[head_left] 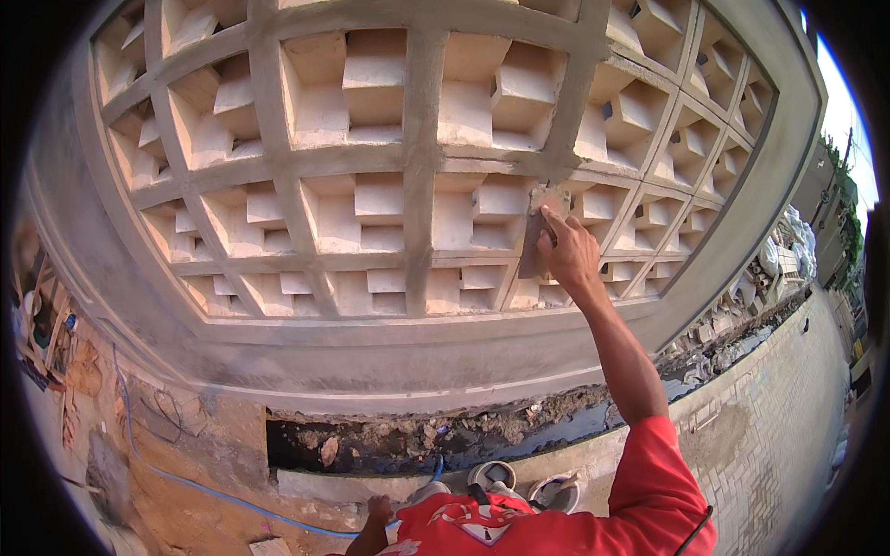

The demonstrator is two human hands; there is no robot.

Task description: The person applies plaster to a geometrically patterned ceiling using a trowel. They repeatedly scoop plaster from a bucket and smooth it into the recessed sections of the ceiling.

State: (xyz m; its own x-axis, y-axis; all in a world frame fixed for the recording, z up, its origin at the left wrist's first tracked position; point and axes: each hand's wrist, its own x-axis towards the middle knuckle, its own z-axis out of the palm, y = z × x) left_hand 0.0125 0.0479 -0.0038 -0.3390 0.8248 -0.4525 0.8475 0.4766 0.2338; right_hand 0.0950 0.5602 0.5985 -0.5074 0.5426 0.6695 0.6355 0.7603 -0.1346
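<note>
The flat trowel point(532, 246) is up against the wall panel point(422, 222), on a rib between two of its recessed openings, right of the panel's middle and nearer its lower edge than I can judge for the top, which runs out of view. Its upper end is crusted with pale mortar. I can't tell from here whether the whole blade touches.

The right hand point(574, 254) has it, fingers bent closely around its back, the index finger reaching up along it; the bare forearm rises from a red sleeve point(660, 473). Down low, the left hand point(379, 507) hangs loosely curled beside the person's body; I can't see whether there is anything in it.

Below the panel's lower edge, a trench point(357, 451) with dark, wet soil runs along the wall's foot. Two buckets point(471, 476) stand side by side near its edge, just in front of the person. A blue hose point(199, 484) curves over the sandy ground to the left, and to the right spreads brick paving point(742, 463).
</note>
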